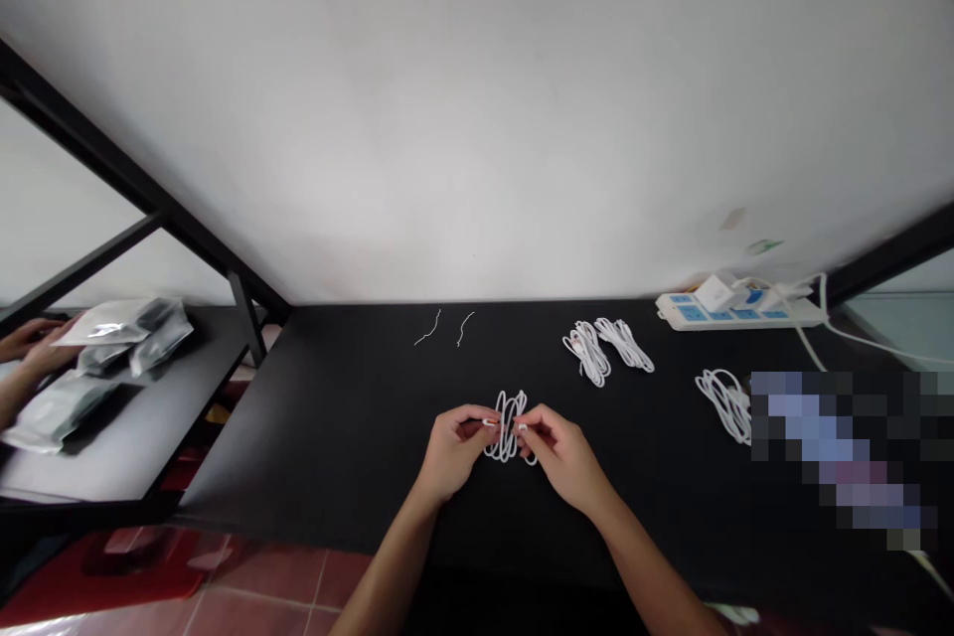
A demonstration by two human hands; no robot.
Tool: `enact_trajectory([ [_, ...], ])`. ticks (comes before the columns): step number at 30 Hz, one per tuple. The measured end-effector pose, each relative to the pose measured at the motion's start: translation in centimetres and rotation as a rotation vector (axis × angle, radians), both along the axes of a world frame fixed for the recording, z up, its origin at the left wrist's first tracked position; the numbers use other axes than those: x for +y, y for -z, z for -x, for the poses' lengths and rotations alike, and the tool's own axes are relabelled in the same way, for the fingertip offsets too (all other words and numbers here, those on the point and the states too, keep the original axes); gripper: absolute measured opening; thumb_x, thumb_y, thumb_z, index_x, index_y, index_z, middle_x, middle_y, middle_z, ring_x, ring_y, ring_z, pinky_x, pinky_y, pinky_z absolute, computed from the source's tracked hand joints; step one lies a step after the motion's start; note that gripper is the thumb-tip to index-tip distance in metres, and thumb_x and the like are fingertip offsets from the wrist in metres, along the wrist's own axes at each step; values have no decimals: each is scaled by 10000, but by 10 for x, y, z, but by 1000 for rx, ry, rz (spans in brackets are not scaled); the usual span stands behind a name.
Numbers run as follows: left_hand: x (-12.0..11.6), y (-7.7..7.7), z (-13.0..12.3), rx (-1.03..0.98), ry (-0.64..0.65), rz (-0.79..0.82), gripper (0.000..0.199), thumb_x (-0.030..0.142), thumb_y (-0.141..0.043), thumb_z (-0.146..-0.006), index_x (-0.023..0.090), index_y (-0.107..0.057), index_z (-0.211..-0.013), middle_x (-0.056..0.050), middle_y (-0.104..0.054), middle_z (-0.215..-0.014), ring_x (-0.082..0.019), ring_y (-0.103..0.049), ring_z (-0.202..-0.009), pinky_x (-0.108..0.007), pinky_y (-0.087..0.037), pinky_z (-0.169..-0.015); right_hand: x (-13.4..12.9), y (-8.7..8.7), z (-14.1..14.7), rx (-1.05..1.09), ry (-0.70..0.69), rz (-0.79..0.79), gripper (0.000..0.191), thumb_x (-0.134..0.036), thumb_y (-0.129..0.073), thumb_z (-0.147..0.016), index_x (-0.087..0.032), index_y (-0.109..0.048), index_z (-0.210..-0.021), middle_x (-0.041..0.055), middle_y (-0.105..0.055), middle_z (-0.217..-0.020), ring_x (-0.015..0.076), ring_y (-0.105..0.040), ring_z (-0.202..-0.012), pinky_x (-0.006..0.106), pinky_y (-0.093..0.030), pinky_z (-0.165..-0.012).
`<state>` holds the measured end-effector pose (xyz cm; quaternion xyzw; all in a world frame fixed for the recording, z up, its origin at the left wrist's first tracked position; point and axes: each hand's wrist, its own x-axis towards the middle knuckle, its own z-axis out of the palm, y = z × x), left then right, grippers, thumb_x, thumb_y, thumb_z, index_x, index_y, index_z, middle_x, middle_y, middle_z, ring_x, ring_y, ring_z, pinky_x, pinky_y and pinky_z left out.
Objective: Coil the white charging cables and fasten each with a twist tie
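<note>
As the left hand (454, 452) and right hand (558, 459) pinch a looped white cable (508, 427) together, two bundled white cables (607, 350) lie beyond.

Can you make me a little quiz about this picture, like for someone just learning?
1. What white thing are the left hand and right hand holding together?
2. True or false: the power strip is on the black table.
3. Which is nearer the hands: the two short wires or the power strip?

Key: 1. A looped white cable. 2. True. 3. The two short wires.
</note>
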<state>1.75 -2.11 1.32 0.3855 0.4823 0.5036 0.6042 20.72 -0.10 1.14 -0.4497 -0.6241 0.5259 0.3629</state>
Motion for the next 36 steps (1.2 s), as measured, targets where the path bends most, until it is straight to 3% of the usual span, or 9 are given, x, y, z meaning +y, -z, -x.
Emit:
enact_trajectory([
  [11, 0, 2, 0, 28, 12, -15, 225, 303, -819, -785, 154, -769, -946, -88, -774, -918, -214, -740, -867, -311, -590, -819, 0, 2, 1, 44, 7, 10, 254, -463, -604, -949, -214, -651, -930, 20, -683, -767, 173, -669, -663, 299, -550, -653],
  [14, 0, 4, 1, 80, -55, -72, 244, 336, -801, -801, 163, -771, -970, -100, -757, -994, -226, -737, -909, -340, -596, -857, -1, 1, 1, 141, 51, 66, 275, -486, -637, -926, -213, -653, -959, 33, -685, -807, 188, -684, -705, 312, -579, -647],
  [19, -6, 9, 26, 204, -268, -173, 245, 386, -770, -823, 173, -769, -945, -104, -692, -1125, -219, -732, -920, -348, -627, -823, -2, 2, -24, 129, 246, 45, 344, -522, -680, -884, -195, -683, -993, 51, -699, -788, 187, -680, -664, 299, -586, -589],
  [23, -15, 7, 72, 333, -422, -145, 311, 422, -769, -818, 165, -748, -991, -97, -733, -1043, -195, -736, -825, -312, -629, -736, -2, 4, -66, -13, 435, -42, 378, -525, -710, -850, -182, -715, -1010, 54, -704, -736, 181, -670, -637, 279, -573, -574],
  [28, -23, 3, 125, 533, -653, -82, 459, 468, -762, -807, 149, -723, -1134, -76, -769, -881, -153, -699, -649, -251, -583, -614, -5, 10, -113, -190, 635, -170, 407, -545, -693, -835, -186, -735, -1022, 71, -735, -796, 196, -693, -687, 304, -582, -662],
  [32, -26, 0, 158, 608, -936, -56, 509, 468, -745, -796, 134, -708, -1178, -62, -758, -826, -142, -669, -563, -220, -530, -493, -8, 12, -141, -350, 759, -303, 427, -579, -639, -857, -199, -739, -1022, 90, -759, -894, 203, -695, -688, 336, -565, -691],
  [36, -30, -1, 197, 641, -1245, -129, 386, 414, -699, -802, 120, -670, -1051, -43, -710, -876, -144, -690, -615, -187, -504, -454, -8, 8, -170, -532, 915, -415, 488, -634, -576, -879, -202, -739, -1035, 108, -761, -920, 229, -698, -721, 385, -549, -735],
])
